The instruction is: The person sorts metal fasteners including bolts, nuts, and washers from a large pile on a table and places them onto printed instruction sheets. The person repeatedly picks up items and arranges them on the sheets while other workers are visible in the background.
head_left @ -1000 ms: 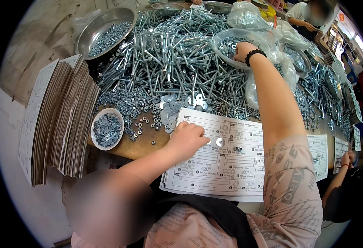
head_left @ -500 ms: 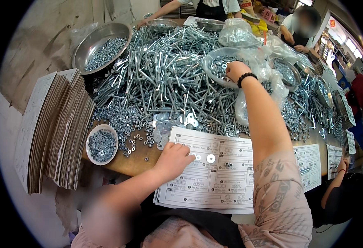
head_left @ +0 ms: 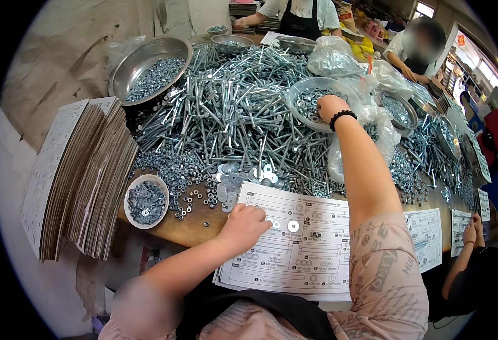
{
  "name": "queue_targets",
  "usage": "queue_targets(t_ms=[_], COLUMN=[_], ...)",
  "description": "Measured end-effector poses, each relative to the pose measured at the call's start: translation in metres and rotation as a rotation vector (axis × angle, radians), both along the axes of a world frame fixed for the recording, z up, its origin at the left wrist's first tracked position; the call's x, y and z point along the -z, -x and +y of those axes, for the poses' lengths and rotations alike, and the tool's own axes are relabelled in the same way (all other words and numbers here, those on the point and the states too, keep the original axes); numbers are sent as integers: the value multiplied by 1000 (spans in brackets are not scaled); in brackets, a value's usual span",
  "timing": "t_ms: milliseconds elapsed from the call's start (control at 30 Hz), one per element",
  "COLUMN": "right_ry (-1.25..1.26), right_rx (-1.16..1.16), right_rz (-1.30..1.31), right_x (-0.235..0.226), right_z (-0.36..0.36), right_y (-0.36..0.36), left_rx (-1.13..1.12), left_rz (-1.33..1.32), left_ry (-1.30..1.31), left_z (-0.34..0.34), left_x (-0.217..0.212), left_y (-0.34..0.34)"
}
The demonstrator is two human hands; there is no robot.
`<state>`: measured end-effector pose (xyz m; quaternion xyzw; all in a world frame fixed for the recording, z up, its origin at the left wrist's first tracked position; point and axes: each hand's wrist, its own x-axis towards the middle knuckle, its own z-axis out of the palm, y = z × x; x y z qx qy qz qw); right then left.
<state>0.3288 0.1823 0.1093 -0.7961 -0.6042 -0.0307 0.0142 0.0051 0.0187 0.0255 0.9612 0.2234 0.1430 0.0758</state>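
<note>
My left hand [head_left: 245,228] rests on the left part of a printed sheet [head_left: 283,266], fingers loosely bent and lying on the paper, holding nothing that I can see. Right by its fingertips is a small washer [head_left: 275,224], and a larger flat washer [head_left: 293,226] lies beside that. Further right on the sheet are small nuts [head_left: 316,234]. My right hand [head_left: 331,109], with a black bead bracelet on the wrist, reaches into a clear plastic bowl [head_left: 295,115] of small metal washers. Its fingers are closed and point down; what they grip is hidden.
A big heap of bolts [head_left: 226,107] fills the table's middle, with loose nuts [head_left: 172,175] and large washers [head_left: 229,184] in front. A white bowl [head_left: 147,201], a steel basin [head_left: 147,73] and cardboard stacks [head_left: 84,181] stand left. Other people work across and at right.
The whole view has shifted slightly, so the table sits a bit lower and further right. My right hand stays in the plastic bowl, and my left hand stays on the sheet.
</note>
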Motion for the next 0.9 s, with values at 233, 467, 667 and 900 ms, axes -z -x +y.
queue_targets(t_ms=[233, 467, 667, 900], right_ry=[-194, -330, -111, 56], right_rx=[-86, -181, -50, -106], right_rz=[324, 778, 873, 722], right_x=[-20, -10, 43, 69], right_z=[-34, -146, -280, -382], right_y=[-9, 19, 45, 72], left_rx=[-6, -18, -116, 2], left_rz=[-39, -16, -137, -232], left_ry=[-26, -3, 31, 150], left_z=[-2, -1, -4, -40], left_x=[2, 1, -7, -11], left_y=[0, 0, 5, -14])
